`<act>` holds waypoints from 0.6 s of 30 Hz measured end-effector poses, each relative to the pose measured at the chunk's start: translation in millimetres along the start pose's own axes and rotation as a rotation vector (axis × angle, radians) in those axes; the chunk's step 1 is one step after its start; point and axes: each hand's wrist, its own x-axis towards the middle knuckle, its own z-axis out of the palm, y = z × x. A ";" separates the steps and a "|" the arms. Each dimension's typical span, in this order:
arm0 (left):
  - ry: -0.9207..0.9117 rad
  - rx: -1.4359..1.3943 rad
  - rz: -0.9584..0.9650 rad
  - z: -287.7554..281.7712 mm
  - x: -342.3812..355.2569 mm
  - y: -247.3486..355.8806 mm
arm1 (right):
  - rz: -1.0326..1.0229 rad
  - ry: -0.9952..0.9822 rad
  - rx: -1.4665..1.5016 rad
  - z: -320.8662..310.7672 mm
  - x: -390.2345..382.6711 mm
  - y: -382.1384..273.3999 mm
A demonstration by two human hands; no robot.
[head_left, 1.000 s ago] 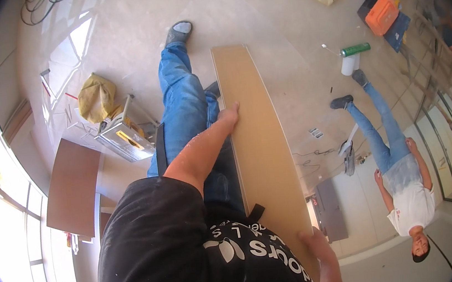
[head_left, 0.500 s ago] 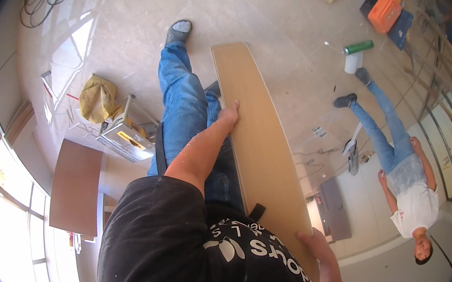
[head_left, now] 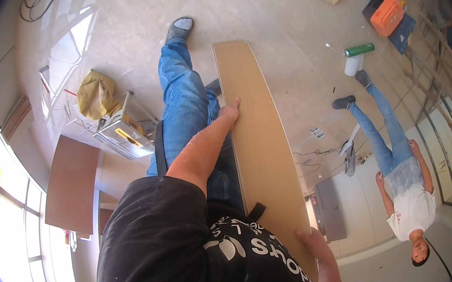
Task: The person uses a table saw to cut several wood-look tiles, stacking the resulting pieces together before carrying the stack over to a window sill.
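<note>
A long, narrow wood-grain panel (head_left: 255, 121) in light brown with pale edges runs lengthwise from my chest out past my knees. My left hand (head_left: 230, 112) grips its left edge around the middle, thumb on the face and the other fingers hidden behind. Close to my body, my right hand (head_left: 314, 242) is closed on the right edge, its fingers partly out of sight. The panel's lower end lies against my black shirt (head_left: 155, 249), and its far end reaches over the floor beside my outstretched leg.
On the left are a metal-sided tool box (head_left: 125, 134), a yellow cloth bag (head_left: 95, 94) and a brown board (head_left: 72, 186). To the right, a person (head_left: 403, 176) stands near a green roll (head_left: 359, 49). An orange case (head_left: 387, 14) and cables lie farther off.
My view has shifted slightly, so the surroundings sit a little differently. Both hands keep the same hold on the panel.
</note>
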 end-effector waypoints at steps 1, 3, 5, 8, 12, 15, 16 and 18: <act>0.007 -0.008 0.005 0.2 -2.4 0.8 | -0.001 0.005 0.022 0.9 0.9 -0.5; 0.014 -0.016 0.009 -0.1 -2.7 0.7 | 0.008 0.006 0.027 1.3 -1.0 -7.0; 0.012 0.001 0.028 0.0 0.7 -1.7 | 0.018 0.006 0.029 1.1 -1.3 -8.6; 0.011 0.003 0.011 -1.0 -4.0 2.3 | 0.037 0.016 -0.006 0.5 5.4 1.0; 0.002 -0.022 0.026 -0.4 7.1 -2.5 | -0.033 0.018 0.054 1.5 15.4 13.2; 0.024 -0.003 0.031 3.0 17.7 -7.0 | -0.021 0.030 0.036 3.8 20.7 16.7; 0.026 -0.016 0.025 2.9 19.1 -6.7 | -0.022 0.033 0.040 6.0 21.1 16.1; 0.030 -0.029 0.022 2.5 25.6 -7.1 | -0.027 0.014 0.038 8.7 16.1 -2.6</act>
